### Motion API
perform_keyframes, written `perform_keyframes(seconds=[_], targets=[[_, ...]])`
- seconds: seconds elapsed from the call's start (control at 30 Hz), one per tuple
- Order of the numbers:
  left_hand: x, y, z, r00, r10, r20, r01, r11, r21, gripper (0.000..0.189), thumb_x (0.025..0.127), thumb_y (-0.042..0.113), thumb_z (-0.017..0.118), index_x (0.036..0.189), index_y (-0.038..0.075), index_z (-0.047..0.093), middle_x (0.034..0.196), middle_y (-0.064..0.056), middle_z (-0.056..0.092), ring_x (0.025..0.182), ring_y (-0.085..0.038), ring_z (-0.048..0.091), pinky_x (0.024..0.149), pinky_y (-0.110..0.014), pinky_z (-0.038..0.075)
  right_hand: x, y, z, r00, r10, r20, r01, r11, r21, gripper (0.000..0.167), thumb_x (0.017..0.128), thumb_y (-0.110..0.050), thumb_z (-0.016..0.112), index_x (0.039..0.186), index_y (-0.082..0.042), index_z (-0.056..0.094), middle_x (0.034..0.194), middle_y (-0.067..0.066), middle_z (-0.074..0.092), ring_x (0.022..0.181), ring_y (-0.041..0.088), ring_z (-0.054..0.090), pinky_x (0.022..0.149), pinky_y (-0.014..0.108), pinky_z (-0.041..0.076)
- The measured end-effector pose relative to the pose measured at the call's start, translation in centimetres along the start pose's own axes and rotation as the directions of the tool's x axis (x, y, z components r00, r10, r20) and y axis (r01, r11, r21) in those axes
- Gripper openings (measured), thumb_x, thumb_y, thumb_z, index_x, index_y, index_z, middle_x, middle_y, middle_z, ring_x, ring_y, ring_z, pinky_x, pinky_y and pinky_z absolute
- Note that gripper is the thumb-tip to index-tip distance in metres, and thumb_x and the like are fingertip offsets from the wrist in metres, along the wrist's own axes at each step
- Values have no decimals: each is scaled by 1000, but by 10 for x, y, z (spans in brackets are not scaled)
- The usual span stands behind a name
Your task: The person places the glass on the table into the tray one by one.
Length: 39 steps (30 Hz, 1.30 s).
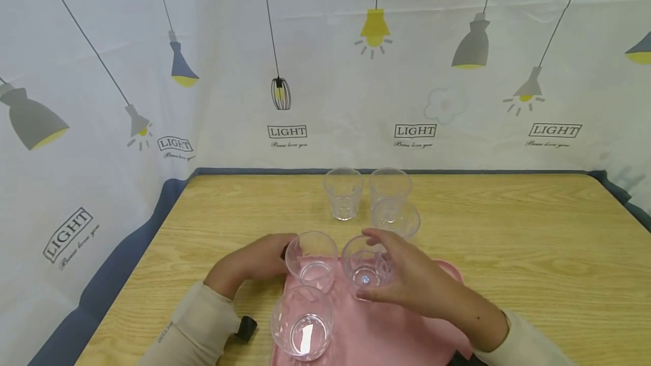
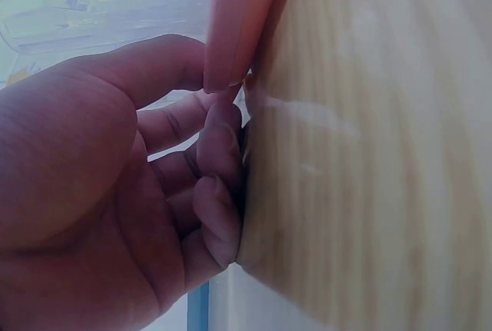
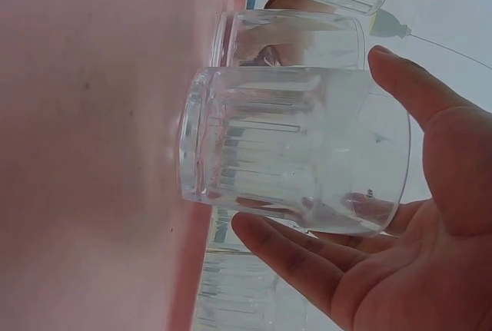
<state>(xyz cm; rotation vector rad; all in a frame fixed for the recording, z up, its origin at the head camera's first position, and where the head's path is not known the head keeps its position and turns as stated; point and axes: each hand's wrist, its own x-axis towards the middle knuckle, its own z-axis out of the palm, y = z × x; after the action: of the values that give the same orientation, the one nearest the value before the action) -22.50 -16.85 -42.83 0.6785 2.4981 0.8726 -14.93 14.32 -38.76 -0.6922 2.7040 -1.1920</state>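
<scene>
My right hand (image 1: 407, 275) grips a clear plastic cup (image 1: 363, 270) from its right side, thumb and fingers around the wall. In the right wrist view this cup (image 3: 300, 147) is upright, its base at the pink tray (image 3: 92, 147). My left hand (image 1: 267, 256) is at the tray's far left corner, partly behind another cup. The left wrist view shows the left hand (image 2: 115, 170) pinching the tray edge (image 2: 242, 24), thumb against its side and fingers curled below. Two more clear cups stand on the tray's left side, one far (image 1: 311, 261) and one near (image 1: 302, 323).
Behind the tray, on the wooden table (image 1: 534, 253), are three clear cups: one at left (image 1: 343, 194), one at right (image 1: 390, 182) and one just before it (image 1: 396, 219). A curtain (image 1: 335, 72) printed with lamps hangs along the table's back and left.
</scene>
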Motion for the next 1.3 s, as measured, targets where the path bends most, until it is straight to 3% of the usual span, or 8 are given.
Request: perform_keyframes(seconds=[0.27,0.53,0.77,0.97,1.1,1.3], targets=[[0,0,0,1000,-1,-3,1,1000,-4,16,92,31,71,96,19,61,94,5,62,91,-14,55,87,-37,47,-1,0,2,1000,16,13,-16,1000,-8,94,76,-44,85,150,-14,37,141,11,55,127,29,55,103,52,46],[0,0,1,1000,-2,-8,2,1000,-1,18,92,34,71,102,22,63,99,6,64,96,-14,56,93,-40,48,-3,0,2,999,32,40,-32,999,14,96,76,-49,83,152,-18,34,141,12,55,129,30,54,103,53,45],[0,0,1,1000,-3,-13,3,1000,10,16,92,32,71,98,21,61,95,6,63,93,-14,56,90,-38,48,-4,0,-5,996,40,81,-42,999,23,100,76,-57,81,154,-23,30,142,11,54,122,27,58,93,47,52],[0,1,1,1000,-7,-13,7,1000,5,17,92,34,71,99,21,61,97,5,63,94,-14,56,91,-39,48,-4,0,-14,995,58,77,-59,998,0,90,80,-57,78,151,-27,33,131,7,60,115,23,60,91,44,53],[-1,2,1,1000,-6,-14,6,1000,7,16,92,33,70,99,21,62,97,5,63,94,-14,56,91,-39,48,-5,-1,-17,996,54,70,-54,999,-2,88,81,-57,77,151,-25,35,132,8,59,116,25,60,95,47,52],[-2,2,1,1000,-7,-14,7,1000,11,15,93,32,69,97,21,61,95,5,62,93,-14,55,90,-38,47,-6,-8,-27,1000,18,-6,-18,1000,-6,80,83,-53,77,148,-23,41,131,4,59,114,23,62,93,45,54]])
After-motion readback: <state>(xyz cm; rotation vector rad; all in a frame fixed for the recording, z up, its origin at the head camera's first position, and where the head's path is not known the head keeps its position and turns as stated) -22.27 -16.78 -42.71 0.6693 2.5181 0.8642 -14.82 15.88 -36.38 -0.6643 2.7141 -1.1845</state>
